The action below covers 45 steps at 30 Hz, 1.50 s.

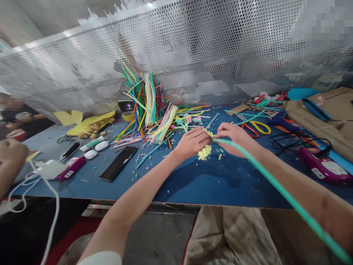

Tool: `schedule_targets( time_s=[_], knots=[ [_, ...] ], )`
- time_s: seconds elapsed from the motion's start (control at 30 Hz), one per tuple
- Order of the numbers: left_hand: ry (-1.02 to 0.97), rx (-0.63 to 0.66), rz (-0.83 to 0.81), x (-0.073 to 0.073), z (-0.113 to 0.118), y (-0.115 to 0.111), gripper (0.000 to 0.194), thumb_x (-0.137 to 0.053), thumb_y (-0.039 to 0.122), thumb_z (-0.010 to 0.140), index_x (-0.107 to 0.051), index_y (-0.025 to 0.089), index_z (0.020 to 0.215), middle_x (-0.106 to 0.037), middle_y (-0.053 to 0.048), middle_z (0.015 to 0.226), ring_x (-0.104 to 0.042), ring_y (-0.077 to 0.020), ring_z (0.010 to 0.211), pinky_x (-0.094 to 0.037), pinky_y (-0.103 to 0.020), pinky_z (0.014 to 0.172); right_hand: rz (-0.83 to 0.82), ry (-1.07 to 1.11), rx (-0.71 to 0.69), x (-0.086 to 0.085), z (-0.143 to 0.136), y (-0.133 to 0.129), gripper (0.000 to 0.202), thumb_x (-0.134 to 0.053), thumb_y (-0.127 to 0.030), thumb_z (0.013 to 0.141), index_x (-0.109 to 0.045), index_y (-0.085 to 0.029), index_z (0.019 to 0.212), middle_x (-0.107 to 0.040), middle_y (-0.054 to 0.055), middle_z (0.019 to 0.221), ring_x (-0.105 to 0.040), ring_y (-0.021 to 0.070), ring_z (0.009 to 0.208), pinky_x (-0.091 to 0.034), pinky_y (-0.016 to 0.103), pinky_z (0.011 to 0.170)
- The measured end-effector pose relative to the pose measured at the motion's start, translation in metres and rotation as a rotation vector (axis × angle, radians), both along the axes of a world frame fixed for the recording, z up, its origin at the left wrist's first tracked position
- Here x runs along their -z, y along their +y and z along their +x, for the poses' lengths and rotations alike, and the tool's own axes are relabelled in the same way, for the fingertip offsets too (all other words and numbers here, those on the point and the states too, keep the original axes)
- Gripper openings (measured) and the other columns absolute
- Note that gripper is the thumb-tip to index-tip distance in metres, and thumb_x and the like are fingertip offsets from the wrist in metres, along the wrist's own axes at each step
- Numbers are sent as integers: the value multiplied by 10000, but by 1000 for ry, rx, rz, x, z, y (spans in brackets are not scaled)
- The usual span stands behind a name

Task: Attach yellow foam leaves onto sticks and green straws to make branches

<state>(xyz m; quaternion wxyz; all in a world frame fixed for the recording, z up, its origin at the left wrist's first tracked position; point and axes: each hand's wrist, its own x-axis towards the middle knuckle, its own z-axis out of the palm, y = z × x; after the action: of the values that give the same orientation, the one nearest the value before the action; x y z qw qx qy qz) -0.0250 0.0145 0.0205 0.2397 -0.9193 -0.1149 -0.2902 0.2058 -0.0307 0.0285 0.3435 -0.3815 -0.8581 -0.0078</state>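
Note:
Both my hands meet over the blue table, fingers closed around small work. My left hand [194, 141] grips a bumpy yellow piece of folded pipe cleaner [204, 152], which shows above and below the fingers. A long teal pipe cleaner [264, 173] runs from between my fingertips, across my right forearm, toward the lower right corner. My right hand [233, 138] pinches this teal strand near its end. The exact spot where strand and yellow piece meet is hidden by the fingers. Scissors with red and yellow handles [256, 129] lie just beyond my right hand.
A large bundle of coloured pipe cleaners [145, 103] stands behind my left hand. To the left lie a black phone [118, 163] and white cables. Purple glue guns [325, 165] and cardboard are on the right. A perforated metal screen [215, 48] closes the back. Another person's hand [12, 156] is far left.

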Motion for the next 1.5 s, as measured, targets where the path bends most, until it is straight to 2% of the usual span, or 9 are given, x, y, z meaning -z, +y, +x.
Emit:
schedule_targets(
  time_s=[0.27, 0.67, 0.8, 0.87, 1.03, 1.17, 1.3, 1.37, 1.5],
  knots=[
    [-38, -75, -88, 2, -1, -2, 158, -545, 212, 940, -691, 201, 999, -738, -22, 1065, -660, -164, 1007, -476, -341, 1006, 71, -173, 38, -4, -1, -5, 174, -550, -302, 961, -679, -208, 1031, -718, 63, 1045, -678, 205, 959, -510, 320, 799],
    [-471, -246, -261, -10, 4, -14, 559, -657, 447, 866, -497, 192, 1337, -586, -122, 1346, -509, -252, 1258, -388, -442, 1077, 29, 187, 235, -2, 1, 1, 187, -607, -351, 928, -761, -247, 945, -765, 14, 935, -673, 153, 711, -478, 286, 642],
    [-775, -168, -711, 2, 8, -9, 238, -557, 407, 945, -558, 173, 989, -648, -50, 923, -587, -142, 823, -496, -321, 796, 216, 149, 367, -2, 7, 1, 223, -559, -352, 966, -767, -286, 1015, -773, 7, 986, -692, 167, 771, -420, 294, 606],
    [-659, -28, -1044, 6, 10, -11, 263, -582, 425, 929, -563, 164, 902, -629, -17, 807, -555, -110, 698, -484, -275, 692, 279, 107, 398, -2, 10, 2, 232, -548, -348, 976, -762, -304, 1054, -774, 7, 1013, -700, 178, 816, -402, 307, 602],
    [-105, 462, -1750, 7, 25, -40, 429, -656, 330, 892, -555, 209, 1291, -594, -156, 1339, -620, -203, 1113, -508, -350, 889, 330, 24, 397, -3, 12, 3, 248, -532, -321, 986, -763, -310, 1077, -773, 11, 1007, -694, 180, 821, -395, 320, 618],
    [-24, 563, -2005, 4, 38, -65, 785, -745, 384, 811, -350, 330, 1487, -380, -147, 1555, -594, -200, 1099, -505, -329, 818, 357, -14, 402, -3, 11, 3, 251, -532, -305, 987, -762, -300, 1087, -769, 13, 998, -684, 171, 811, -401, 318, 627],
    [-153, 621, -2131, -1, 39, -79, 502, -736, 417, 824, -601, 208, 1260, -667, -91, 1024, -557, -124, 767, -455, -297, 749, 398, -42, 417, -1, 11, 5, 232, -545, -297, 980, -758, -291, 1073, -769, 7, 997, -683, 169, 815, -416, 318, 646],
    [-185, 600, -2175, -4, 36, -81, 318, -684, 438, 868, -678, 151, 1006, -571, -21, 692, -485, -103, 627, -416, -278, 656, 385, -24, 420, 0, 13, 8, 224, -549, -294, 976, -757, -291, 1058, -771, 13, 1000, -690, 182, 835, -432, 325, 664],
    [-234, 573, -2202, -13, 25, -75, 398, -540, 491, 945, -635, 142, 780, -356, 46, 457, -365, -90, 479, -368, -257, 544, 324, 35, 392, 1, 20, 14, 209, -555, -288, 968, -755, -295, 1027, -773, 27, 1006, -702, 218, 898, -474, 356, 729]
  ],
)
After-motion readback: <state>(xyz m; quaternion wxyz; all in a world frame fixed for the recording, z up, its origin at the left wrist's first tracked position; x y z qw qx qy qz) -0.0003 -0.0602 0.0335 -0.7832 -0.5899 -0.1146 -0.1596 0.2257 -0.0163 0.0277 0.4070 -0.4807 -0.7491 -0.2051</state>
